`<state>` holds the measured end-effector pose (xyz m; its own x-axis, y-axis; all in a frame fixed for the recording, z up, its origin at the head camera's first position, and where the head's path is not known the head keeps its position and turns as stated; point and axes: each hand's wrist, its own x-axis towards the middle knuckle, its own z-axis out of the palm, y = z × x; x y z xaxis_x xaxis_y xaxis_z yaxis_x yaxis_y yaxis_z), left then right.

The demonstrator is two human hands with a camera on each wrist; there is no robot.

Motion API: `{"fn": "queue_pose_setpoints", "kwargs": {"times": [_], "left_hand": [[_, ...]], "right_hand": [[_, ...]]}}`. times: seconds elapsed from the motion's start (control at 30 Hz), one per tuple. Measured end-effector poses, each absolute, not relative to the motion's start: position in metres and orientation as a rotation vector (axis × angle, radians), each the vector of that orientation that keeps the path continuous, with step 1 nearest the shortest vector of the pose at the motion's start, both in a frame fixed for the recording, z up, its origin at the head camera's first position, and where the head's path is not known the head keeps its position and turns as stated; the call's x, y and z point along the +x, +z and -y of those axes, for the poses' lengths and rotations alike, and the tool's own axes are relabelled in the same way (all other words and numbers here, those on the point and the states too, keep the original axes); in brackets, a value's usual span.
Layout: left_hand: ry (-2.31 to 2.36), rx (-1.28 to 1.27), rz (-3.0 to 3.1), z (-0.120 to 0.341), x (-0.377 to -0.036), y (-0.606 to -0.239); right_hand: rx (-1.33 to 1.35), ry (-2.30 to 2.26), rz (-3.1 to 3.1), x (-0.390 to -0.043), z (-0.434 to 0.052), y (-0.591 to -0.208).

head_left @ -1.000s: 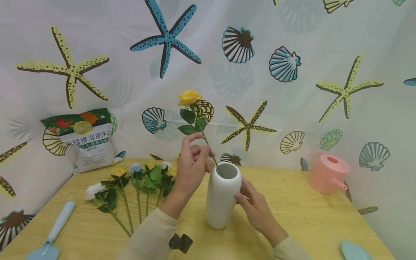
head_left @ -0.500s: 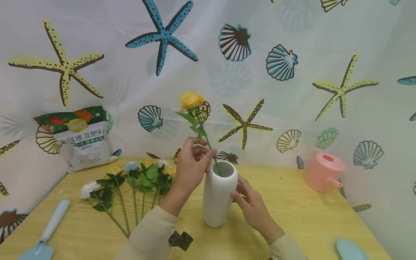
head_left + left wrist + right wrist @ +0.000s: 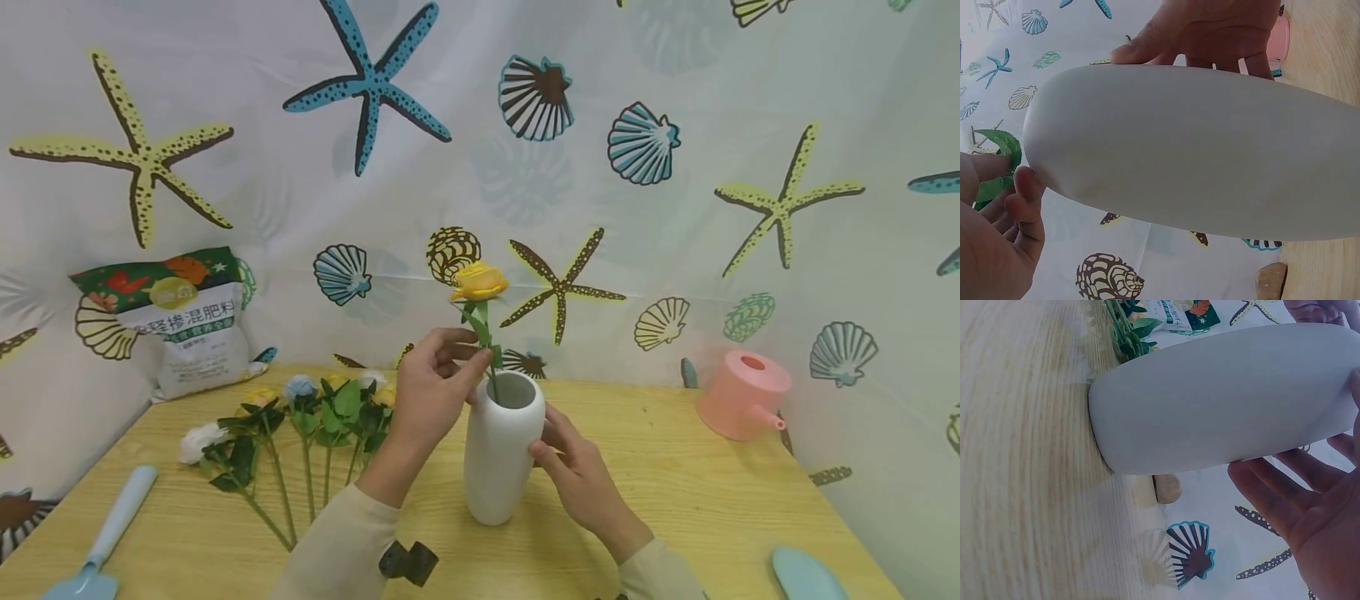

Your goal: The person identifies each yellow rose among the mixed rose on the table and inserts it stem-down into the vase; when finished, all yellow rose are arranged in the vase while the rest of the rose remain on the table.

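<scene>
A tall white vase (image 3: 502,467) stands on the wooden table, its mouth facing up. My left hand (image 3: 435,387) pinches the stem of a yellow rose (image 3: 480,282) just above the rim, and the stem's lower end is inside the vase, out of sight. In the left wrist view, green leaves (image 3: 1004,147) show at the left fingertips. My right hand (image 3: 585,479) holds the vase from the right, thumb on the near side, fingers reaching behind. In the right wrist view, the fingers (image 3: 1260,487) touch the vase wall.
Left of the vase lie several artificial roses (image 3: 307,442), white, yellow and blue. A fertilizer bag (image 3: 191,325) stands behind them. A light-blue trowel (image 3: 112,533) lies front left. On the right are a pink watering can (image 3: 742,396) and a pale-blue object (image 3: 808,575), partly cut off.
The yellow rose has come down and to the right, its stem deeper in the vase and more upright. My left hand moved slightly. The right hand stays on the vase.
</scene>
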<state>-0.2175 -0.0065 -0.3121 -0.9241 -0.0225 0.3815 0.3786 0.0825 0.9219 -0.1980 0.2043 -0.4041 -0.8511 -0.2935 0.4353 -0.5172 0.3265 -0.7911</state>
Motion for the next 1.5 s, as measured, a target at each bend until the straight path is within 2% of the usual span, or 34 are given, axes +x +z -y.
{"fn": "queue_pose_setpoints", "kwargs": {"times": [0.73,1.1,1.5], "left_hand": [[-1.732,-0.429,2.194,0.012,-0.213,-0.324],[-1.772,-0.215,2.239,0.041,-0.216,-0.340],[-1.680,0.006,2.488,0.093,-0.215,-0.378]], "right_hand": [[0.715,1.546,2.411,-0.199,-0.206,-0.403],[0.693,1.562,2.445,-0.199,-0.205,-0.401],[0.677,1.579,2.447,-0.197,-0.203,-0.400]]}}
